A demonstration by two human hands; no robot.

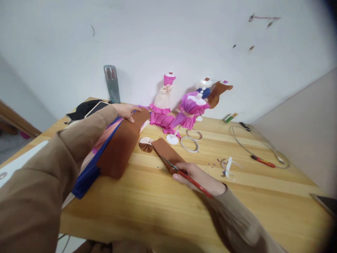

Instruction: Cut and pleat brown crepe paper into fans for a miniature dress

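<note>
My left hand (127, 111) rests on the far end of a brown sheet (118, 149), thumb and forefinger apart. The sheet tops a loose stack, with a blue sheet (85, 182) and pink and pale edges showing along its left side. Wrapped in my right hand (196, 177) are red-handled scissors (193, 182), their blades pointing up and left over a brown strip (167, 151). The hand covers the strip's near end, so I cannot tell whether it grips that too. By the blade tips lies a pleated brown and cream rosette (146, 144).
Small dress forms in pink (170, 80), purple (193, 102) and brown (221, 91) stand along the wall. A flask (112, 84) is at the back left. Tape rolls (189, 144), scraps (228, 167) and a red-handled cable tool (263, 161) lie on the wooden table (147, 207).
</note>
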